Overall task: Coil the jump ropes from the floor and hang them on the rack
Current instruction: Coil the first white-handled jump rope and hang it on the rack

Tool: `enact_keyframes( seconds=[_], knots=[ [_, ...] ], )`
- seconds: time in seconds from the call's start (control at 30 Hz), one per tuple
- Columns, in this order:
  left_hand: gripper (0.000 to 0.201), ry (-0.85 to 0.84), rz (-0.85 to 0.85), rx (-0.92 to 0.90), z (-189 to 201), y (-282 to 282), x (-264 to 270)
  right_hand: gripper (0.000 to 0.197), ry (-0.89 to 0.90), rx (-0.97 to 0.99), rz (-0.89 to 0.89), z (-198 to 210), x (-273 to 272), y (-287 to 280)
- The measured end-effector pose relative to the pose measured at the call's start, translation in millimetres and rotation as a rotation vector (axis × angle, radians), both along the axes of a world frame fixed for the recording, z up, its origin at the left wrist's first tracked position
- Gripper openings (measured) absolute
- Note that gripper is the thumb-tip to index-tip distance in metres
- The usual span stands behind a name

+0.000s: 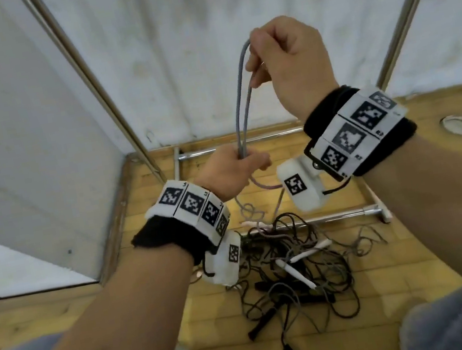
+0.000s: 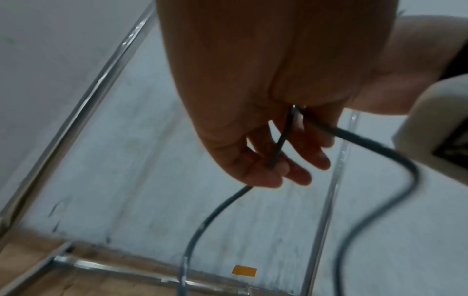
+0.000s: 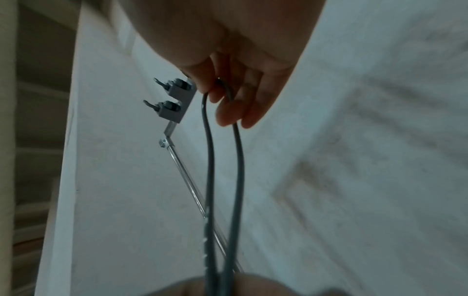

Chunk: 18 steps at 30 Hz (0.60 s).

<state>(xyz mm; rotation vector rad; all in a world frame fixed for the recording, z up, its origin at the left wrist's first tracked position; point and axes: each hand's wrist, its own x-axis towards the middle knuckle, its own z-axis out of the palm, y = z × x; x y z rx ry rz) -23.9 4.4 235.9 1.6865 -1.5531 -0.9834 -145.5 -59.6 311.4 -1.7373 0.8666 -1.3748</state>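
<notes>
A grey jump rope (image 1: pixel 238 106) is stretched as a doubled loop between my hands. My right hand (image 1: pixel 280 56) is raised and pinches the top bend of the loop (image 3: pixel 215 120). My left hand (image 1: pixel 232 171) is lower and grips both strands (image 2: pixel 278 148); from it the rope (image 2: pixel 202 226) trails down to the floor. A tangled pile of black and grey ropes (image 1: pixel 297 267) with white handles (image 1: pixel 295 274) and black handles (image 1: pixel 261 325) lies on the wooden floor below. The metal rack's uprights (image 1: pixel 92 85) stand against the white wall, and its hooks (image 3: pixel 167 96) show in the right wrist view.
The rack's base bars (image 1: pixel 337 215) lie on the floor around the pile. White walls (image 1: pixel 3 136) close the corner at left and behind. A round metal floor fitting (image 1: pixel 459 125) is at the right. My knees (image 1: pixel 450 324) are at the bottom edge.
</notes>
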Motion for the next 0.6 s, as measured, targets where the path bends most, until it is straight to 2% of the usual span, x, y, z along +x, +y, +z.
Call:
enact_keyframes(
  seconds=[0.17,0.27,0.33,0.37,0.43,0.5,0.57,0.6],
  knots=[
    [0.028,-0.037,-0.088,-0.046,42.8,35.7,-5.0,0.023,-0.029,0.002,-0.095,41.1,-21.7,19.5],
    [0.008,0.166,0.042,-0.108,63.6,50.8,-10.9,0.02,-0.09,0.077,-0.018,58.3,-32.2,37.0],
    [0.033,0.274,0.099,-0.124,72.9,53.3,-15.2,0.021,-0.082,0.063,0.015,66.8,-34.3,49.0],
    [0.042,0.276,0.08,-0.101,76.2,52.7,-17.7,0.022,-0.067,0.047,0.031,70.0,-33.6,53.6],
    [0.041,0.274,-0.013,-0.042,79.7,49.6,-22.1,0.023,-0.033,0.022,0.056,73.9,-28.9,57.1],
    [0.034,0.398,-0.088,-0.007,79.0,44.5,-23.9,0.022,-0.004,0.006,0.033,73.7,-24.3,52.1],
    [0.037,0.584,-0.135,0.014,76.1,36.5,-21.6,0.022,0.004,0.002,-0.03,68.4,-22.3,40.2],
    [0.031,0.647,-0.15,0.03,75.0,32.0,-20.9,0.022,0.002,0.019,-0.054,64.1,-23.1,32.2]
  ],
)
